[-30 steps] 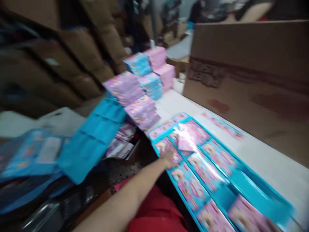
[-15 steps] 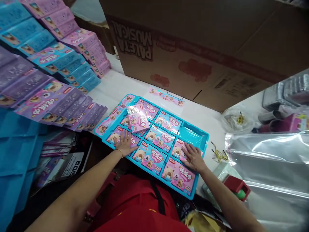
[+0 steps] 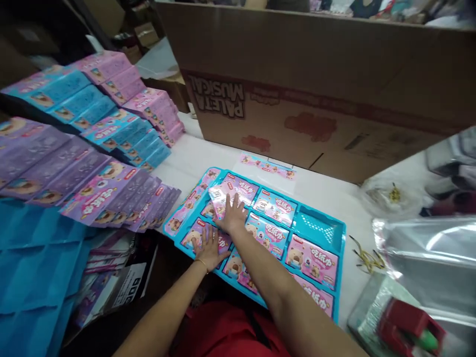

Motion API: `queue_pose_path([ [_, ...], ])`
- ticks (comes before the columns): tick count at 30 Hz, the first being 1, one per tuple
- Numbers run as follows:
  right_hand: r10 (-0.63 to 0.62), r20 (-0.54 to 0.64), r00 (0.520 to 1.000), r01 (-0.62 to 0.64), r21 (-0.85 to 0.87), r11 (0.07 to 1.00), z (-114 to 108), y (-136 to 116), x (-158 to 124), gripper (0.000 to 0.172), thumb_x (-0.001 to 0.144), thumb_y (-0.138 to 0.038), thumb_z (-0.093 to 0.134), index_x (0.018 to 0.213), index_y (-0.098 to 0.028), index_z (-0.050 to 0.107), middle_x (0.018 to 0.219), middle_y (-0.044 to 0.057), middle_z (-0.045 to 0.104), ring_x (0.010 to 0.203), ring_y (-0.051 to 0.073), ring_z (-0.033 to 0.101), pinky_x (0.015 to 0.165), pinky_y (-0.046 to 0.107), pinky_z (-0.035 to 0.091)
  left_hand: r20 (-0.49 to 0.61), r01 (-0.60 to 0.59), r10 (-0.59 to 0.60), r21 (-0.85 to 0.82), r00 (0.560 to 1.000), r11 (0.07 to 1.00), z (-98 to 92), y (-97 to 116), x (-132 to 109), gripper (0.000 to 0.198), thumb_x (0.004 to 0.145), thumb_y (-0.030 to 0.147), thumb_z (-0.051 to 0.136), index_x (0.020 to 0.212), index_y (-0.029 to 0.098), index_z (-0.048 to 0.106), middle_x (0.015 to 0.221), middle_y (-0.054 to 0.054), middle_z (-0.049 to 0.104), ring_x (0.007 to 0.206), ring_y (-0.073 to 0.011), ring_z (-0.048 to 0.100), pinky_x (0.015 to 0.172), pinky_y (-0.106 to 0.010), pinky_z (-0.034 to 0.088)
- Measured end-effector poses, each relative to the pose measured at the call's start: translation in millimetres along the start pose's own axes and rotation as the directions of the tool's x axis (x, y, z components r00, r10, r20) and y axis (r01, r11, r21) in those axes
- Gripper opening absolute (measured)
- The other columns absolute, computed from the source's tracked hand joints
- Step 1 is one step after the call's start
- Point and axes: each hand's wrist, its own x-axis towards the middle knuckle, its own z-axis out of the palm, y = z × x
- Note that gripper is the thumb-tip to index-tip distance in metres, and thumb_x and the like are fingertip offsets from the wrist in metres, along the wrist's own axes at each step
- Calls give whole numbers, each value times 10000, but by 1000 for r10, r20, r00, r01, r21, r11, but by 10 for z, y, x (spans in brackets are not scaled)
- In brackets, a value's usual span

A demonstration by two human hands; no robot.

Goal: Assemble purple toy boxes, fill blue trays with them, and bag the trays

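Observation:
A blue plastic tray (image 3: 338,233) with compartments lies on the white table, most compartments filled with pink packets showing a cartoon bear. My left hand (image 3: 208,250) lies flat, fingers spread, on a pink packet (image 3: 193,237) at the tray's near left corner. My right hand (image 3: 232,214) reaches across and presses flat on a loose pink packet (image 3: 226,196) lying on top of the tray's far left packets. One compartment (image 3: 320,227) at the far right shows bare blue mesh.
Stacks of purple, blue and pink packets (image 3: 96,188) fan out at the left. A large cardboard box (image 3: 334,84) stands behind the tray. Clear plastic film (image 3: 427,253), yellow twist ties (image 3: 366,255) and a red tape dispenser (image 3: 412,325) lie at the right. Blue trays (image 3: 33,267) are stacked at the lower left.
My right hand has moved from the tray's right side across to the loose packet at the far left. My left hand stays on the near left packet. The camera has steadied on the tray.

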Motion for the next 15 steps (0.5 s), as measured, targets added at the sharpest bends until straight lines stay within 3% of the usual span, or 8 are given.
queue_pose_path([
  [2, -154, -20, 988, 151, -110, 982, -159, 501, -138, 1014, 664, -619, 538, 1432, -242, -5, 1500, 98, -50, 1289, 405, 143, 948, 574, 236, -40, -9, 9, 2, 999, 1000, 29, -19, 23, 955, 723, 709, 350, 1422, 136, 43, 1488, -125, -114, 1330, -331, -212, 978, -668, -72],
  [4, -318, -26, 948, 299, -274, 914, -464, 1323, -498, 958, 676, -566, 550, 1435, -239, 65, 1503, 88, -11, 1288, 390, 151, 966, 538, 237, -68, -25, 25, 0, 997, 1000, 60, -31, 46, 949, 727, 711, 338, 1421, 138, 36, 1488, -127, -110, 1333, -329, -207, 978, -659, -91],
  [7, -343, -31, 939, 282, -502, 818, -1017, 2715, -1159, 872, 705, -498, 542, 1430, -212, 151, 1496, 116, 70, 1251, 407, 211, 938, 548, 263, -89, -35, 35, -3, 995, 999, 103, -40, 62, 947, 726, 709, 342, 1418, 131, 50, 1489, -134, -101, 1336, -338, -191, 975, -653, -108],
  [9, -356, 12, 934, 297, -579, 759, -1255, 3452, -1476, 816, 706, -449, 546, 1416, -215, 218, 1487, 121, 122, 1213, 400, 269, 905, 539, 295, -120, -43, 42, -4, 992, 999, 119, -43, 54, 942, 727, 706, 349, 1418, 136, 58, 1491, -137, -90, 1341, -340, -176, 971, -657, -111],
  [10, -362, 38, 931, 311, -598, 738, -1303, 3708, -1567, 802, 698, -411, 552, 1410, -219, 238, 1484, 119, 140, 1199, 395, 287, 895, 535, 302, -146, -51, 49, -7, 988, 999, 122, -44, 45, 940, 730, 703, 351, 1419, 136, 52, 1493, -137, -81, 1346, -335, -166, 974, -655, -107],
  [12, -374, 60, 925, 333, -602, 726, -1271, 3982, -1615, 787, 695, -396, 547, 1404, -209, 260, 1479, 128, 155, 1182, 390, 304, 877, 528, 312, -211, -64, 58, -18, 976, 998, 113, -47, 18, 961, 735, 694, 362, 1417, 119, 3, 1496, -148, -54, 1357, -317, -135, 996, -637, -82],
  [15, -417, 82, 905, 392, -542, 744, -1061, 3977, -1459, 802, 705, -490, 530, 1404, -206, 260, 1480, 132, 151, 1186, 400, 287, 874, 531, 306, -286, -70, 59, -26, 956, 997, 69, -51, -25, 1009, 733, 674, 407, 1405, 93, -73, 1496, -171, -8, 1370, -291, -83, 1031, -593, -39],
])
